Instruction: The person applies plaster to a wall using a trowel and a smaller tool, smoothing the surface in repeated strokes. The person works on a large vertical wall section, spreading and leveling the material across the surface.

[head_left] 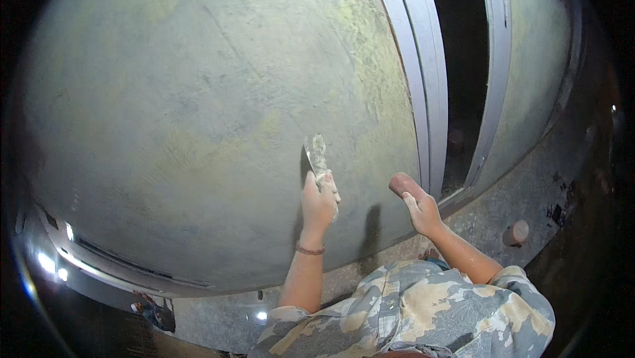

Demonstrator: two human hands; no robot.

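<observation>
My left hand is closed around a putty knife smeared with whitish filler, its blade pointing up in front of the wall. Whether the blade touches the wall I cannot tell. White residue coats the fingers. To the right, my right hand grips a reddish-brown, round-ended block, which looks like a sanding block, near the foot of the door frame. Its thumb lies along the block; the other fingers are mostly hidden. Grey-green and yellowish patches and scratches mark the wall's surface.
Right of the wall is a dark doorway between pale frame posts. A pinkish cylindrical container stands on the grey floor at the right. At the far lower left, a dark shape lies near the wall's base, too small to identify.
</observation>
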